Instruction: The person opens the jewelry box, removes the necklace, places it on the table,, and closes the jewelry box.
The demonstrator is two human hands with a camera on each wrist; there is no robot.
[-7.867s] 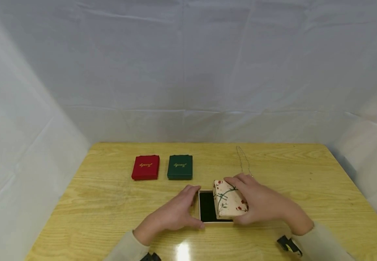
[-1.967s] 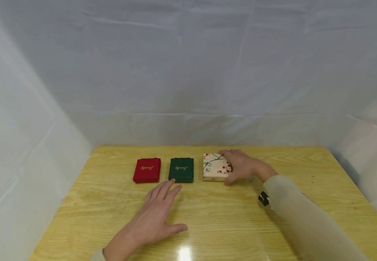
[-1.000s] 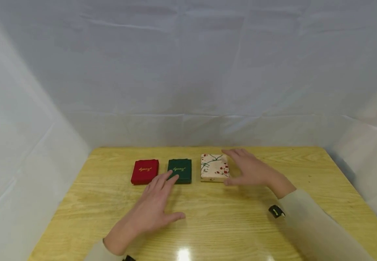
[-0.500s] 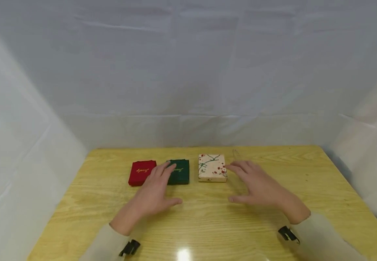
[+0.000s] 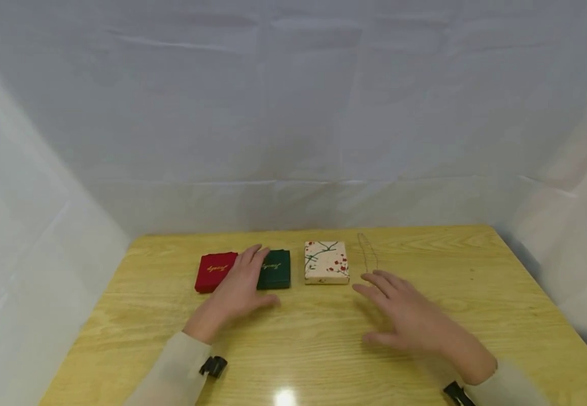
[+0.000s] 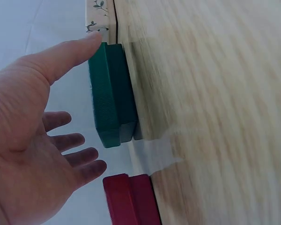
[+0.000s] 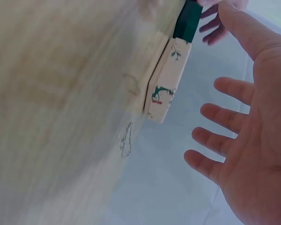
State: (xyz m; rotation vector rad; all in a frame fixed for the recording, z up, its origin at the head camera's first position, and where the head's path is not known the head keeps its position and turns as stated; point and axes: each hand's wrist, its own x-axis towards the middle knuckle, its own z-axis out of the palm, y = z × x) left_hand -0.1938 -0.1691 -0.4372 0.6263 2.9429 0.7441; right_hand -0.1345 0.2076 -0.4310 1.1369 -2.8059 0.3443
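My left hand (image 5: 237, 290) hovers with spread fingers over the gap between the red box (image 5: 213, 273) and the green box (image 5: 277, 270), hiding part of each. Both lids carry gold lettering. In the left wrist view the thumb overlaps the top end of the green box (image 6: 110, 93), and the palm holds nothing. To the right stands a cream box (image 5: 326, 264) with red blossoms and green branches, its lid on. My right hand (image 5: 407, 313), fingers apart and holding nothing, is nearest a thin silver chain necklace (image 5: 368, 254) that lies in a narrow loop beside the cream box.
The three boxes stand in a row towards the back of the wooden table (image 5: 303, 344). White sheeting (image 5: 298, 141) hangs behind the table and at both sides. Black wrist straps (image 5: 214, 366) show at the sleeves.
The cream box was opened and held near the front; now it stands closed in the row. My right hand has let go and drawn back; my left has moved forward over the green box.
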